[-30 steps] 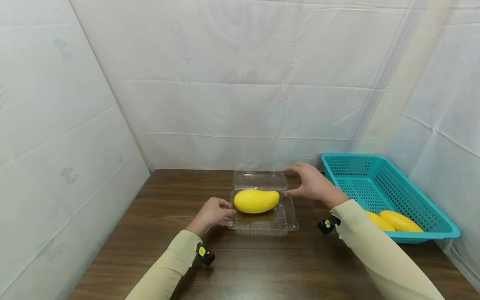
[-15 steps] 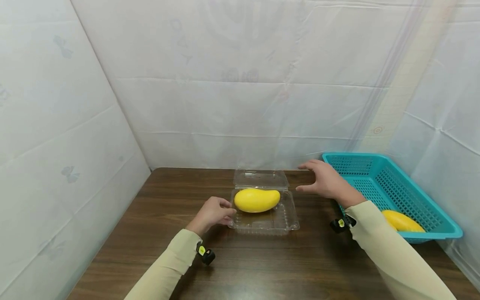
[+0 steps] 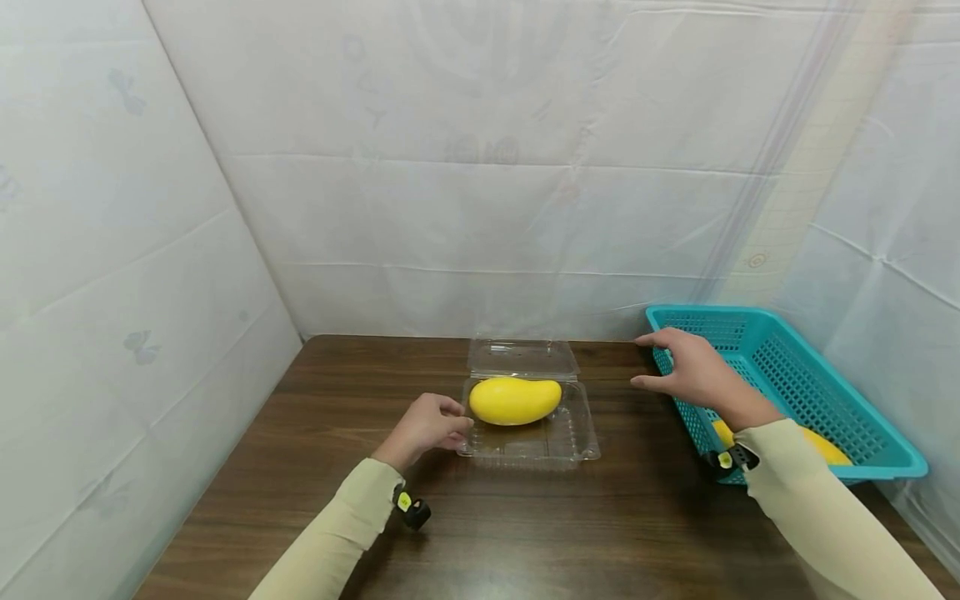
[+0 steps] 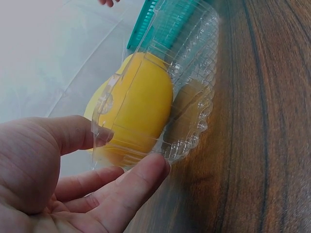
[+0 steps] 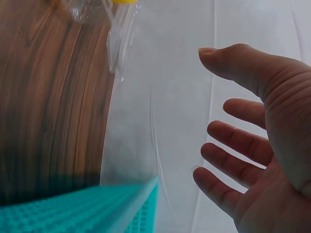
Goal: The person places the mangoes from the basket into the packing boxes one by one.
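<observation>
A yellow mango lies in the base of a clear plastic clamshell box, whose lid is folded back toward the wall. At the box's left side, my left hand pinches the rim; in the left wrist view the thumb overlaps the clear wall with the fingers on the other side. My right hand is in the air over the left rim of the teal basket, fingers spread and holding nothing. Partly behind the right forearm, more mangoes lie in the basket.
The dark wooden table carries both the box and the basket. White sheeting hangs as a wall behind the table and along both sides. The basket's raised rim stands at the table's right side.
My right hand has moved right, from the box's right edge to over the basket's left rim. The left hand, box and mango inside it stay about where they were.
</observation>
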A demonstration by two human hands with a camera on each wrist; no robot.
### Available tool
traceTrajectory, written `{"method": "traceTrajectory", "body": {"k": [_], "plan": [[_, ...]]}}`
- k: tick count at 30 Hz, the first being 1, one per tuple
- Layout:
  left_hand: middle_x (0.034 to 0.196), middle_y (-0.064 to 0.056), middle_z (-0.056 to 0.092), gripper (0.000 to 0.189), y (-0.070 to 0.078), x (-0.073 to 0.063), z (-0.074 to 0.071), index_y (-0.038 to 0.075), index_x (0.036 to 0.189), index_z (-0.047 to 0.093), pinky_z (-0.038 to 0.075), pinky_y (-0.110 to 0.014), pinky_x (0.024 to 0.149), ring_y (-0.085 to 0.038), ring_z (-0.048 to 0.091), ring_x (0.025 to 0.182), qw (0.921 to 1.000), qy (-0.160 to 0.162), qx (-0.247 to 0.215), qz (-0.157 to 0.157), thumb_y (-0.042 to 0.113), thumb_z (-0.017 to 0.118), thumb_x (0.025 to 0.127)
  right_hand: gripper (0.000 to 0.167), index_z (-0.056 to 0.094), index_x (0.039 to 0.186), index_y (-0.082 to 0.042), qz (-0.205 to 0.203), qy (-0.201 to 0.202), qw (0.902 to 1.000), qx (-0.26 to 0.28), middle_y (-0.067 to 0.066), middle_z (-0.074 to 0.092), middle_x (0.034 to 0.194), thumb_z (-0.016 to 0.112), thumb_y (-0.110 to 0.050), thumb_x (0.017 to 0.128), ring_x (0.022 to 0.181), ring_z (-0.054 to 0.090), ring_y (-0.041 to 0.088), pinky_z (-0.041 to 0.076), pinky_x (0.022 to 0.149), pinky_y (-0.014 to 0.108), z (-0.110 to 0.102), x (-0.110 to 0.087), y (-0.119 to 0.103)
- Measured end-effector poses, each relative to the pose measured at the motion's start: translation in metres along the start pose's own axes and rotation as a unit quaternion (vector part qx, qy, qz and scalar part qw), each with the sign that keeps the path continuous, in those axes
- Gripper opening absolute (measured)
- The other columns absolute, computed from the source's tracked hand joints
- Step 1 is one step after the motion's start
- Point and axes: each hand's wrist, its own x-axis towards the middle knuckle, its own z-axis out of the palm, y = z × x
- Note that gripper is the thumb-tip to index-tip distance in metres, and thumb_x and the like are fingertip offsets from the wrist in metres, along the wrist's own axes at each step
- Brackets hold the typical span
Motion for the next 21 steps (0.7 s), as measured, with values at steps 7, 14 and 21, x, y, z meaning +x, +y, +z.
{"method": "traceTrajectory", "body": {"k": [7,14,21], "plan": [[0.105,-0.018,0.074,0.043,0.0,0.0,-0.001,-0.009,0.129,0.062,0.066,-0.033,0.072,-0.02,0.075,0.082,1.0,0.002,0.002,0.007,0.01,0.075,0.092,0.067,0.059,0.14,-0.003,0.007,0.004,1.0,0.003,0.024,0.058,0.14,0.08,-0.041,0.089,0.123,0.058,0.045,0.054,0.094,0.063,-0.004,-0.018,0.023],[0.108,-0.019,0.073,0.044,0.002,-0.001,-0.002,-0.008,0.13,0.061,0.066,-0.033,0.072,-0.02,0.075,0.084,1.0,0.004,0.004,-0.001,0.009,0.075,0.092,0.067,0.059,0.139,0.001,0.017,-0.005,0.9998,0.006,0.025,0.06,0.138,0.079,-0.04,0.09,0.119,0.058,0.044,0.056,0.093,0.062,-0.007,-0.029,0.038],[0.107,-0.018,0.073,0.044,0.002,-0.001,0.0,-0.009,0.129,0.061,0.066,-0.033,0.072,-0.02,0.075,0.083,1.0,0.001,0.003,0.001,0.009,0.075,0.092,0.063,0.06,0.137,0.002,0.028,-0.031,0.999,0.015,0.027,0.061,0.137,0.08,-0.035,0.09,0.117,0.06,0.045,0.056,0.092,0.061,-0.013,-0.039,0.049]]}}
